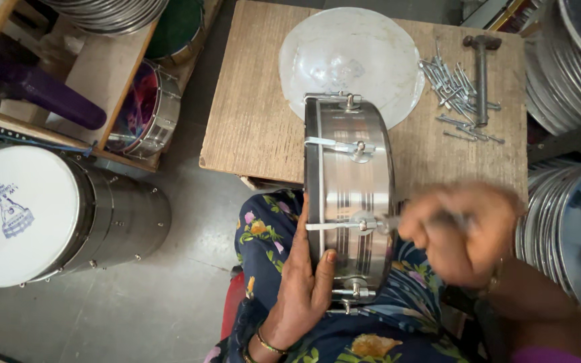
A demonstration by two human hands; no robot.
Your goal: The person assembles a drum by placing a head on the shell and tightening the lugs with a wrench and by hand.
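Two hands work here: your left hand (pixel 304 282) holds the shiny round metal drum (pixel 349 195) standing on its edge on your lap, while your blurry right hand (pixel 462 232), curled tight, presses a thin tool against its right side.

wooden table (pixel 250 128), white drumhead disc (pixel 351 57), metal rods (pixel 455 94), hammer (pixel 482 70)

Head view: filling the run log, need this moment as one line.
left hand: steadies metal drum on lap | right hand: blurred, at tension bolt
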